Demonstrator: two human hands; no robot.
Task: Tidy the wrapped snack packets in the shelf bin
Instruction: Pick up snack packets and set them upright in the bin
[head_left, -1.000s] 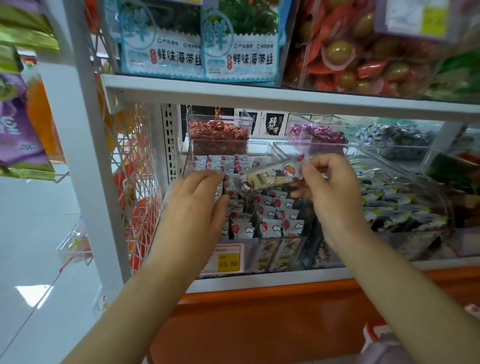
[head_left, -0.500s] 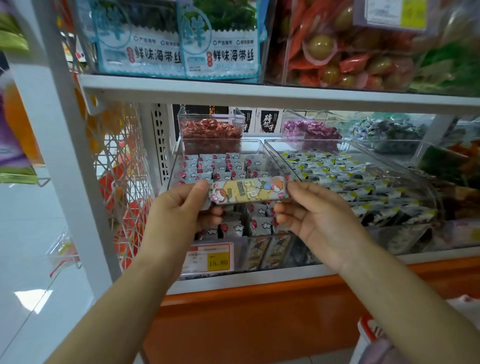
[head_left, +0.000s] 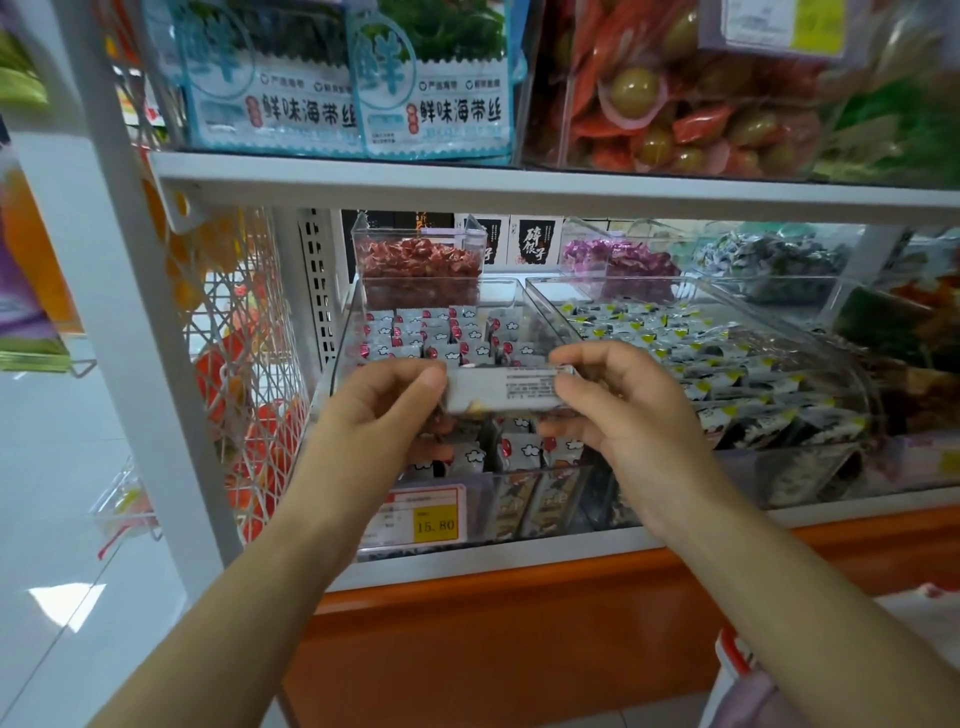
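Flipped since a moment ago: the packet (head_left: 506, 388) now shows its pale printed back, not the cartoon face, and sits lower, just above the bin (head_left: 332, 384). Probably being checked or turned before going in with the rows. On the left, left hand (head_left: 387, 410) pinching one end, thumb on top, fingers curled. On the right, right hand (head_left: 621, 400) pinching the other end, likewise nearly closed.

Left hand (head_left: 382, 410): I see it raised, thumb on top, fingers curled beneath, pinching.
Right hand (head_left: 621, 410): mirrored, thumb and forefinger pinching, palm turned inward.
Forearms: both bare, reaching up from below, converging.
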